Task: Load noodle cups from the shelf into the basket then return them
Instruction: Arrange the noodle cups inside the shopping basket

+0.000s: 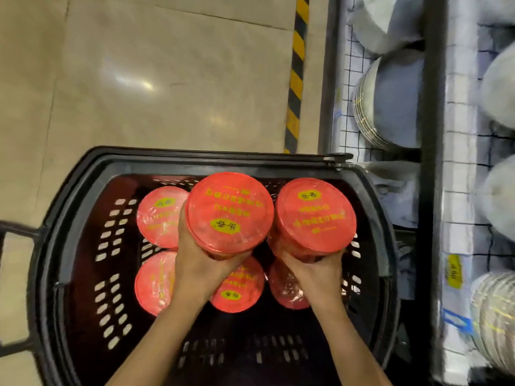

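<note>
— Beige tiled floor (139,79) under a black slotted plastic basket (83,218); which step?

— Each grip grasps one: left hand (195,271) and right hand (315,274) hold red foil-lidded noodle cups (228,210) above four others inside. Loading or returning, I cannot tell.

— Next?

— Probably either lowering them into gaps or lifting toward the wire shelf (348,121).

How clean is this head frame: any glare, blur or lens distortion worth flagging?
Head view: glare patch on the floor tiles; shelf at right smeared by motion blur; basket rim bowed by the wide-angle lens; left hand, right hand and the held cups' lids fairly sharp, print readable.
</note>
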{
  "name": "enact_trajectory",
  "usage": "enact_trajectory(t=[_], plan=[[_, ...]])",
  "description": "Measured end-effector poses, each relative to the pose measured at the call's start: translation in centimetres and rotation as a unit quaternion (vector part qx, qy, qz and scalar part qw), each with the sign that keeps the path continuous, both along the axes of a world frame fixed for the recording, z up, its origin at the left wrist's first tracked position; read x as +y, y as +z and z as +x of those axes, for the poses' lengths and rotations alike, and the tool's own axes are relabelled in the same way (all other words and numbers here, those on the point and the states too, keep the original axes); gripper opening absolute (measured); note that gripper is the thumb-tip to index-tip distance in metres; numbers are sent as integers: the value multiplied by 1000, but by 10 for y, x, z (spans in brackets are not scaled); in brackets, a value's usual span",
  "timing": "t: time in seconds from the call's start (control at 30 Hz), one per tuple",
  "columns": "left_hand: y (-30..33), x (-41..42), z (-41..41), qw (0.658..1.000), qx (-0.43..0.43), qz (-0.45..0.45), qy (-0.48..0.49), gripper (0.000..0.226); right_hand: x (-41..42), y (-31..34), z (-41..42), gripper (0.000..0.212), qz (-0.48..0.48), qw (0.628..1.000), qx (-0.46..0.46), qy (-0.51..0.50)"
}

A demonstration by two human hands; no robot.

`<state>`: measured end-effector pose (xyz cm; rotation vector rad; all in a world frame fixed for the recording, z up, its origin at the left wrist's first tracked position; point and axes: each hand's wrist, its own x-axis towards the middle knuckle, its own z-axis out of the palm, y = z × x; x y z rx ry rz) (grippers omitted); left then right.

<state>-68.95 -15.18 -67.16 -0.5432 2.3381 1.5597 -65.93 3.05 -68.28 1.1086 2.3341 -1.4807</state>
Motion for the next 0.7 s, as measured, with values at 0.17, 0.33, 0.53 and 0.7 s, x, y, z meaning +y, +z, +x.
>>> enact_trajectory(t=[0.17, 0.33, 0.53, 0.7], plan=[[-27, 3, 7, 999, -51, -2, 3, 97, 8, -23, 7, 57, 6, 1000, 12, 18], [-31, 0, 11, 998, -47, -22, -45, 104, 9, -20, 20, 83, -24, 1000, -6, 1], [9, -11, 24, 995, -85, 30, -48, 95, 11, 16, 32, 104, -100, 994, -46, -13], [30, -20, 20, 985, -155, 79, -21, 63, 15, 43, 36, 71, -234, 967, -56, -81]])
